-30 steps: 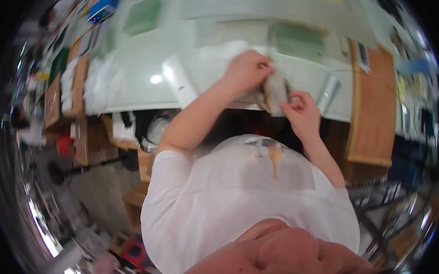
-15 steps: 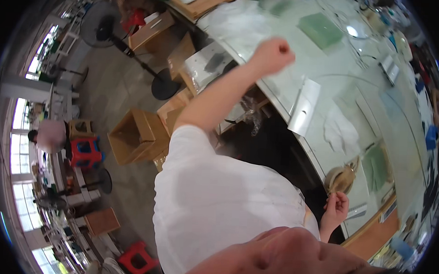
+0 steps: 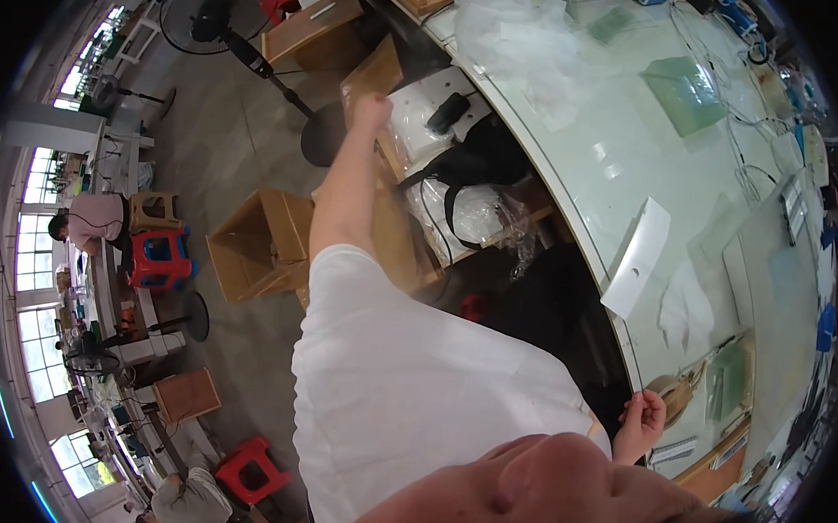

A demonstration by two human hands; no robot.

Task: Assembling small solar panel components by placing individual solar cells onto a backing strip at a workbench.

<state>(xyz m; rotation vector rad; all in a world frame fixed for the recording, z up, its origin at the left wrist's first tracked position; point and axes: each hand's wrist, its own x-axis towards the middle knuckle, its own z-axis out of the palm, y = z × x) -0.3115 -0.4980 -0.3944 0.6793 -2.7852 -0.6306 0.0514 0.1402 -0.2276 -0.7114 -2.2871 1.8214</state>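
My left hand (image 3: pixel 373 111) is stretched out past the table's edge, over a flat box with clear plastic wrapping (image 3: pixel 416 121) and beside an upright cardboard flap (image 3: pixel 376 71). Its fingers look curled closed; anything inside is hidden. My right hand (image 3: pixel 643 417) stays low at the table's near edge, fingers bent together, right next to a brown tape roll (image 3: pixel 672 396). What its fingertips hold, if anything, is too small to make out. On the table (image 3: pixel 573 161) lie a white curved strip (image 3: pixel 637 259) and a crumpled white cloth or glove (image 3: pixel 686 309).
An open cardboard box (image 3: pixel 251 245) and a standing fan (image 3: pixel 232 38) are on the floor at left. A black bag (image 3: pixel 484 162) rests below the table edge. White plastic sheeting (image 3: pixel 513 41) and a green pad (image 3: pixel 683 94) lie on the far tabletop. A person (image 3: pixel 98 221) sits far left.
My left hand has swung left, from above the tabletop to beyond its edge. The view has shifted, so the table appears farther right. My right hand stays by the tape roll.
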